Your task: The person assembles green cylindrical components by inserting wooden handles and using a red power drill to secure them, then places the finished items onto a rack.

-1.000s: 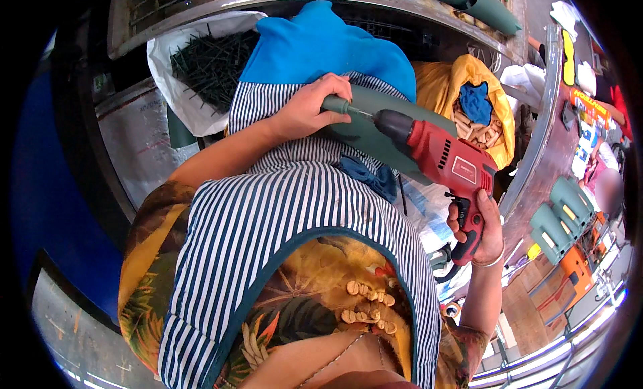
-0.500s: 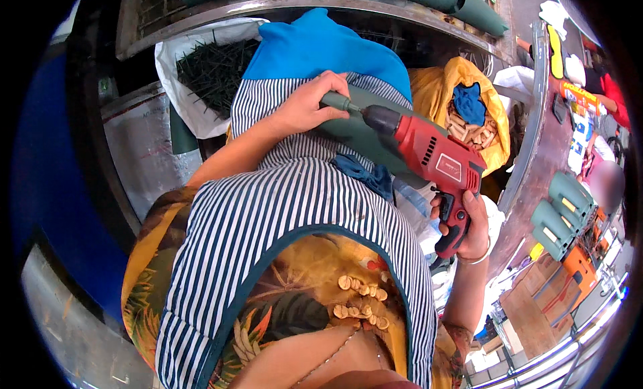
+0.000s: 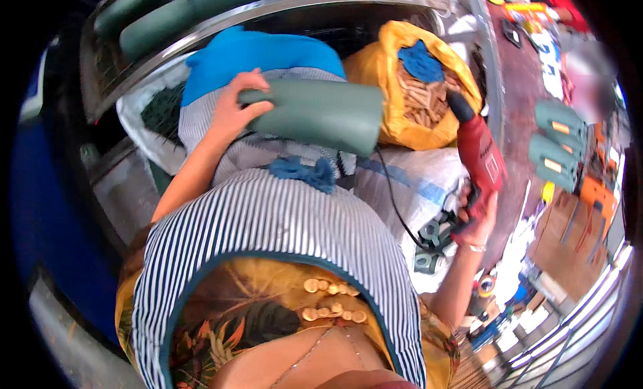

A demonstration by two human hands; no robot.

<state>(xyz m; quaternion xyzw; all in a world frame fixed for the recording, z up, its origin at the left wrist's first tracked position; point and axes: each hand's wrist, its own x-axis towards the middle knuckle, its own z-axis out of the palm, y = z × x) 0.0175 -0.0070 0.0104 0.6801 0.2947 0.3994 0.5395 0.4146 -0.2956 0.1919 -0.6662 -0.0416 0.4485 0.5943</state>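
Observation:
My left hand [image 3: 236,111] is closed around the narrow stub at one end of a dark green cylinder-shaped piece [image 3: 321,114]. The piece lies sideways above my lap, its wide end toward the right. My right hand [image 3: 481,218] grips the handle of a red power drill [image 3: 483,151], held off to the right, apart from the green piece. The drill's black chuck [image 3: 461,106] points away from me, over the edge of a yellow sack [image 3: 367,71]. A black cord [image 3: 395,201] runs beneath, across a white sack [image 3: 385,181].
Wooden pegs [image 3: 416,98] and a blue cloth [image 3: 422,61] fill the yellow sack. At left, a white sack [image 3: 130,114] contains dark green strips. More green cylinders [image 3: 161,27] lie behind a metal rail [image 3: 268,9]. Green moulded parts [image 3: 552,163] rest by the table [image 3: 512,114] at right; a person is beyond.
The drill has come away from the green piece's stub and swung right, chuck now pointing away from me. My left hand has turned the piece more sideways, and the whole view has shifted.

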